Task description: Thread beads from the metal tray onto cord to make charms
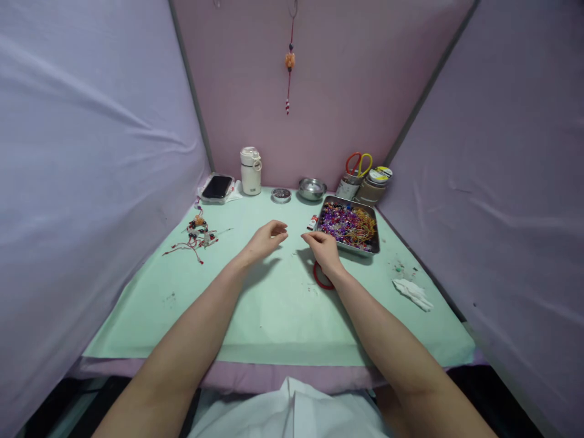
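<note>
Head view has a person's two bare hands over a pale green cloth-covered table [269, 316], just apart and facing each other. Left hand [267, 237] has its fingers curled with a small gap to the thumb, and I can't make out anything in it. Right hand [323, 248] looks pinched at the fingertips, but honestly can't tell if they've got hold of something thin. A red ring-shaped item [316, 278] sits partly hidden under that hand, and just to the right of it is a rectangular silver metal tray [360, 252] loaded with shiny purple and multicoloured beads [336, 224], plus tangled golden strands [364, 226]. Tiny red-and-white packet [312, 222] by the tray's left edge. Over on the left there's a loose pile of red-corded beaded strings [199, 235]. Far side: a black-screened phone [217, 187], a white lidded bottle [250, 176], a round steel bowl [312, 196], and red and yellow looped handles [353, 163] poking out of a container. Crumpled white cloth-like thing [412, 294] lies near right.
</note>
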A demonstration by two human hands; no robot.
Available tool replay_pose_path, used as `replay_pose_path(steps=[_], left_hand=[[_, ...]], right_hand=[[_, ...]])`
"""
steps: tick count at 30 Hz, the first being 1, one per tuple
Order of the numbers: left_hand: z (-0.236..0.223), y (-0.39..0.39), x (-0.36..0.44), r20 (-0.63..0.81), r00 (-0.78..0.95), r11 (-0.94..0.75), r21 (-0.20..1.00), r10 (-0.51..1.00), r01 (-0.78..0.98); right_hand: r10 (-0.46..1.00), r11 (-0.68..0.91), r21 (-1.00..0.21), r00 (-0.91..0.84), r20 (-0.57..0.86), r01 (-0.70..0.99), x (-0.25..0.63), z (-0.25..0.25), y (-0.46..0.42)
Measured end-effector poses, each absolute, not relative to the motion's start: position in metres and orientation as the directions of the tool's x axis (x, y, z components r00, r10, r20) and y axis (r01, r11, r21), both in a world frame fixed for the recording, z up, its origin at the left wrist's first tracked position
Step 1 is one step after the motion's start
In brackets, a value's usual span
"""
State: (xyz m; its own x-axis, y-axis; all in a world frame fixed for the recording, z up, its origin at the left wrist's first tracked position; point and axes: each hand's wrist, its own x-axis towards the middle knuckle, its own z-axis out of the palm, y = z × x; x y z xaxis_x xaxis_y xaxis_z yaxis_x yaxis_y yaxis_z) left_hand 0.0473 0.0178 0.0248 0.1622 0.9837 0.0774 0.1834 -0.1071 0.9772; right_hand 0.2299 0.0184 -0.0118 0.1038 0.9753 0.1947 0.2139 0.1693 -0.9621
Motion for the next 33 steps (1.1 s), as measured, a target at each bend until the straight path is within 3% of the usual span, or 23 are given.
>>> replay_pose_path(steps=[2, 6, 9, 18, 33], left_hand=[[0.017, 0.014, 0.063, 0.045, 0.146, -0.056, 0.996, 0.988, 0.067], [0.009, 0.004, 0.081, -0.22, 0.171, 0.24, 0.964, 0.96, -0.111], [0.008, 0.002, 0.082, -0.313, 0.221, 0.343, 0.932, 0.924, -0.114], [0.006, 0.009, 0.073, -0.059, 0.087, 0.042, 0.982, 0.994, 0.186], [0.0, 0.017, 0.066, -0.113, 0.081, 0.097, 0.979, 0.99, 0.18]], right_hand=[[0.98, 0.16, -0.97, 0.092, 0.179, 0.182, 0.227, -0.013, 0.017], [0.981, 0.164, -0.972, 0.072, 0.178, 0.167, 0.222, -0.016, 0.016], [0.983, 0.156, -0.973, 0.066, 0.169, 0.168, 0.221, -0.017, 0.016], [0.984, 0.156, -0.963, 0.049, 0.171, 0.22, 0.221, -0.015, 0.013], [0.974, 0.213, -0.913, -0.003, 0.226, 0.347, 0.221, -0.019, 0.014]])
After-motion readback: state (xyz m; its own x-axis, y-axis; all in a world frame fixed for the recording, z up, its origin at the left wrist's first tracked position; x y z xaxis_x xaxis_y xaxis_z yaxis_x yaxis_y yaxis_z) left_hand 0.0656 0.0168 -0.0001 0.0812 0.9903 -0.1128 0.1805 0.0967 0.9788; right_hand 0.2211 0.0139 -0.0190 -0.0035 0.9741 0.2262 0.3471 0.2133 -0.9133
